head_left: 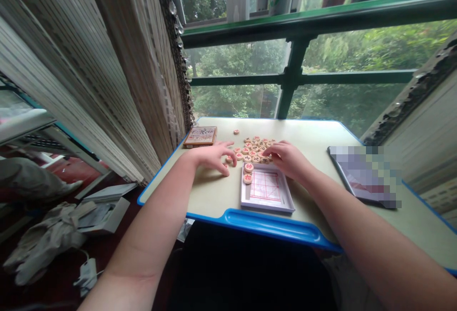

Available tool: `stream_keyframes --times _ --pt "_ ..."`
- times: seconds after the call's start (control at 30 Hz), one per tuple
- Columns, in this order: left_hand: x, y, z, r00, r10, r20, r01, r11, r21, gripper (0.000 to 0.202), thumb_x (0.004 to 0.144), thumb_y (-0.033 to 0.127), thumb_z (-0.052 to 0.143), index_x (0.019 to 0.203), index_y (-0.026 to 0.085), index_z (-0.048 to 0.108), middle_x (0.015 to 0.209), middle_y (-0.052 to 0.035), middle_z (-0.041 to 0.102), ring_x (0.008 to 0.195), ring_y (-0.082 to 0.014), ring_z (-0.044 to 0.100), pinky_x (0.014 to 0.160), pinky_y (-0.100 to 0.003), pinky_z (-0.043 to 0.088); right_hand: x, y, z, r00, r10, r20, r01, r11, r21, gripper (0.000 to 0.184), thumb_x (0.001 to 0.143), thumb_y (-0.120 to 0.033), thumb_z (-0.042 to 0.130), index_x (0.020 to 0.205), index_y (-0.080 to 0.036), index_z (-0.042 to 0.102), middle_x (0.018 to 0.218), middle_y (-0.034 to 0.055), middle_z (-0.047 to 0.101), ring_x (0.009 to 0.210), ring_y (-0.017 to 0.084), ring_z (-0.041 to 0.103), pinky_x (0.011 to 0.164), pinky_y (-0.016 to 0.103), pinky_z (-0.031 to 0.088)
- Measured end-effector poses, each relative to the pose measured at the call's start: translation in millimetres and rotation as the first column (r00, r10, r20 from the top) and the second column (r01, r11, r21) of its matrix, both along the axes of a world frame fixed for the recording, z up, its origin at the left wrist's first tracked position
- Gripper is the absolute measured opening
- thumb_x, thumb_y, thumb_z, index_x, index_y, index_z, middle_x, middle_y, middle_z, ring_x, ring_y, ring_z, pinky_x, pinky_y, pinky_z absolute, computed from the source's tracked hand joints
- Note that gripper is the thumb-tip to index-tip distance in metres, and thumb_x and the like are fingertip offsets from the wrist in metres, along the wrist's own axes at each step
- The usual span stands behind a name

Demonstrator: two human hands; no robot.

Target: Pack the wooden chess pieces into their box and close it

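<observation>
Several round wooden Chinese chess pieces (254, 148) with red or dark characters lie in a close cluster on the table. My left hand (217, 156) is open at the cluster's left side, fingers spread and bent downward near the outermost pieces. On the right, my right hand (285, 156) has its fingers curled together at the cluster's edge; whatever is under the fingertips is hidden. Nearest me stands a shallow white box (267, 205) with a red-lined sheet inside. Two red-marked pieces (247, 178) lie along its left side.
A flat printed box lid (200, 136) lies at the table's back left, with a lone piece (236, 132) to its right. A dark-edged tablet (360, 177) rests at the right. The table's blue rim (271, 223) has a tray groove at the front. Curtains hang at both sides.
</observation>
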State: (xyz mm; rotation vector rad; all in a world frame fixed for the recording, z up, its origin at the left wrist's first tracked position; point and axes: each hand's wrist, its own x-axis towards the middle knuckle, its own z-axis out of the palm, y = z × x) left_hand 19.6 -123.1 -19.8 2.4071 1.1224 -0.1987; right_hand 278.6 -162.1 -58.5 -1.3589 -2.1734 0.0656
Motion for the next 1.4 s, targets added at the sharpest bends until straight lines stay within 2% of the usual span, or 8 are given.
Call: stream_keyframes --times 0.1,0.23,0.43,0.63,0.77,0.93,1.1,1.4 --pt "-5.5 1.7 3.0 1.0 0.017 0.018 -0.017 0.999 0.039 0.056 0.055 0.046 0.076 0.104 0.025 0.059 0.144 -0.0063 0.032 0.133 -0.0322 0.027 0.107 -0.039 0.026 -0.7 -1.7 1.6 1.0 0.006 -0.007 -0.006 1.0 0.013 0.033 0.072 -0.002 0.046 0.08 -0.019 0.074 0.081 0.0042 0.073 0.085 0.021 0.059 0.079 0.034 0.049" --pt "-12.9 4.4 5.2 0.997 0.071 -0.026 -0.07 0.997 0.036 0.056 0.052 0.061 0.072 0.089 0.021 0.06 0.106 -0.004 0.055 0.1 -0.0246 0.05 0.082 -0.028 0.038 -0.5 -2.4 2.4 1.0 0.011 -0.025 -0.01 0.999 0.043 0.031 0.073 -0.004 0.048 0.08 -0.02 0.073 0.081 0.0044 0.073 0.086 0.022 0.058 0.08 0.036 0.049" --pt "-14.2 8.3 -0.2 0.973 0.204 -0.104 -0.207 0.978 -0.023 0.053 0.052 0.068 0.068 0.064 0.018 0.056 0.059 0.0017 0.05 0.055 -0.0125 0.041 0.052 -0.026 0.024 -3.4 -3.5 2.0 0.999 0.027 -0.016 -0.026 0.998 0.051 0.028 0.073 -0.005 0.05 0.078 -0.02 0.073 0.08 0.0052 0.073 0.089 0.024 0.057 0.081 0.038 0.048" --pt "-11.4 5.5 0.8 0.983 0.185 -0.009 -0.185 0.98 -0.069 0.034 0.059 0.049 0.07 0.067 0.018 0.061 0.061 0.0017 0.053 0.056 -0.0117 0.043 0.051 -0.025 0.024 -4.1 -3.4 1.1 0.999 0.047 0.002 -0.047 0.997 0.062 0.029 0.072 -0.004 0.048 0.078 -0.02 0.072 0.08 0.0044 0.073 0.087 0.023 0.058 0.081 0.037 0.048" --pt "-8.2 -0.7 7.2 0.964 0.139 0.227 -0.117 0.987 -0.106 0.027 0.063 0.037 0.07 0.077 0.016 0.062 0.068 0.0017 0.054 0.061 -0.0109 0.046 0.054 -0.023 0.03 -4.8 -5.4 3.1 0.998 0.056 0.01 -0.056 0.997 0.053 0.027 0.074 -0.005 0.048 0.078 -0.019 0.071 0.08 0.0051 0.072 0.086 0.023 0.059 0.082 0.039 0.049" --pt "5.8 -11.3 10.4 0.764 0.173 0.621 0.038 0.95 -0.311 0.028 0.065 0.027 0.072 0.085 0.014 0.057 0.078 -0.0003 0.058 0.068 -0.009 0.051 0.064 -0.023 0.039 -16.6 -20.4 13.1 0.987 0.156 -0.034 -0.15 0.978 0.145 0.016 0.081 -0.021 0.056 0.092 -0.019 0.068 0.098 0.0103 0.066 0.094 0.024 0.059 0.082 0.039 0.049" --pt "21.8 -12.7 0.1 0.695 0.331 0.638 0.066 0.855 -0.515 0.031 0.059 0.021 0.078 0.082 0.011 0.059 0.075 -0.0007 0.062 0.068 -0.0082 0.055 0.064 -0.022 0.041 -29.9 -31.3 15.9 0.957 0.276 -0.094 -0.259 0.952 0.165 0.017 0.084 -0.027 0.057 0.099 -0.02 0.062 0.095 0.0086 0.064 0.083 0.018 0.062 0.073 0.03 0.05" --pt "27.8 -4.8 -17.3 0.689 0.358 0.63 0.064 0.836 -0.545 0.026 0.06 0.02 0.076 0.079 0.011 0.062 0.073 -0.0009 0.063 0.063 -0.0072 0.053 0.053 -0.019 0.032 -35.4 -29.4 6.8 0.952 0.29 -0.096 -0.292 0.956 -0.004 0.009 0.082 -0.021 0.058 0.084 -0.018 0.067 0.082 0.005 0.066 0.07 0.014 0.059 0.067 0.025 0.045"
